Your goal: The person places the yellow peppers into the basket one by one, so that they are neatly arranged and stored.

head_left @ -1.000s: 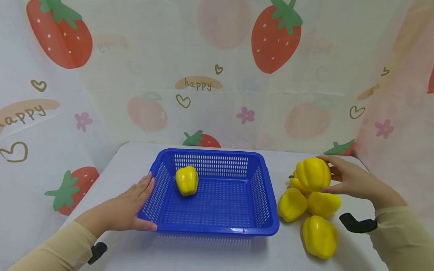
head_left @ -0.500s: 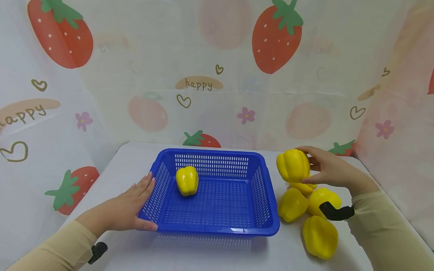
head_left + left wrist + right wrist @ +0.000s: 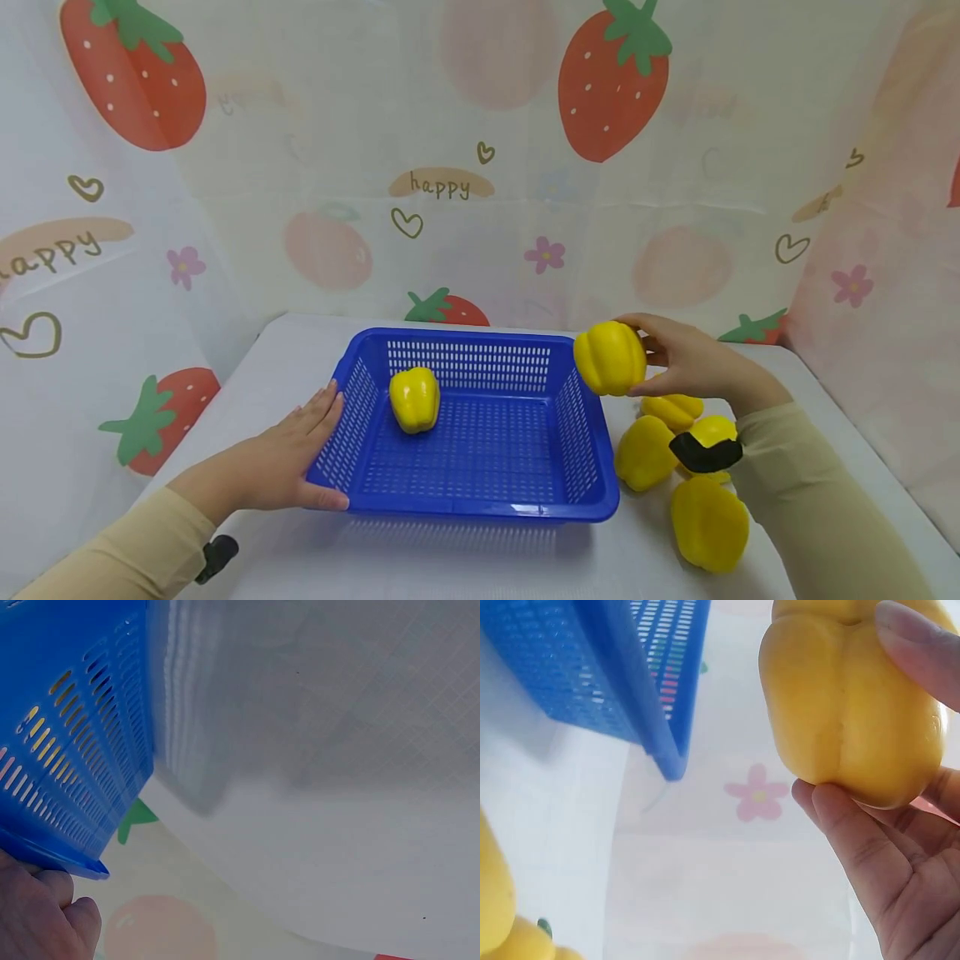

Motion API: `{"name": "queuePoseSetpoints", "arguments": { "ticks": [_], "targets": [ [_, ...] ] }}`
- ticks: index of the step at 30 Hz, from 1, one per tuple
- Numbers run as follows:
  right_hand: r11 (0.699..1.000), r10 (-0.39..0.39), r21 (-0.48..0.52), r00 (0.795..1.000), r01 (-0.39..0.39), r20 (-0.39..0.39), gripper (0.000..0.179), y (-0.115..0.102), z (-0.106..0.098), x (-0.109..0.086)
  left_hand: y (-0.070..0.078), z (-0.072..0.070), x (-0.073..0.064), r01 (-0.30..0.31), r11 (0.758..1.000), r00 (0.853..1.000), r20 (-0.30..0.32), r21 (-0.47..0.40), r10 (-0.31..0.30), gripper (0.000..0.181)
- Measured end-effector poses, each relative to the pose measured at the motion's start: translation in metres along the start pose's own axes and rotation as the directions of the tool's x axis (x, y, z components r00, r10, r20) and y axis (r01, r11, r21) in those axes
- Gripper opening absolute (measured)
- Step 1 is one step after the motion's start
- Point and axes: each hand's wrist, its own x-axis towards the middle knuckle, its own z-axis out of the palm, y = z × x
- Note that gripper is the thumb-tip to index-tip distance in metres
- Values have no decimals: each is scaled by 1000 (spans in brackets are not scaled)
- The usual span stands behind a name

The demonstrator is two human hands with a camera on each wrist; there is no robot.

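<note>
The smooth yellow lobed pepper [image 3: 611, 359], near the far right corner of the blue plastic basket [image 3: 450, 507], seems light, firm and slippery, so the right hand [image 3: 686, 360] suitably pinches its sides, while the left hand [image 3: 279, 461], fingers straight, touches the basket.

The basket [image 3: 480, 507] stands on the table [image 3: 285, 557] with a cloth backdrop [image 3: 480, 250] behind it; one pepper [image 3: 415, 401] lies inside, toward the far left, and the left hand [image 3: 285, 458] rests at the basket's left side. The right hand [image 3: 693, 360] is by the far right corner, with the held pepper [image 3: 609, 358] to its left, overlapping that corner in the head view. On the table right of the basket lie a rear pepper [image 3: 672, 411], a left pepper [image 3: 645, 454] just beside the basket, a right pepper [image 3: 715, 427] partly hidden by the right wrist, and a front pepper [image 3: 709, 525] nearest the person.
</note>
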Motion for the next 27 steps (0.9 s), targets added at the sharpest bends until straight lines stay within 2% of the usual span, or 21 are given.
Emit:
{"name": "queuePoseSetpoints", "arguments": {
  "ticks": [4,27],
  "targets": [
    [1000,-22,10,1000,22,11,81,-3,2,8,0,0,0,2,1000,1000,3,-5,-2,123],
    [998,-43,51,998,41,45,81,-28,32,55,-1,0,0,7,1000,1000,3,-6,-7,124]
  ]
}}
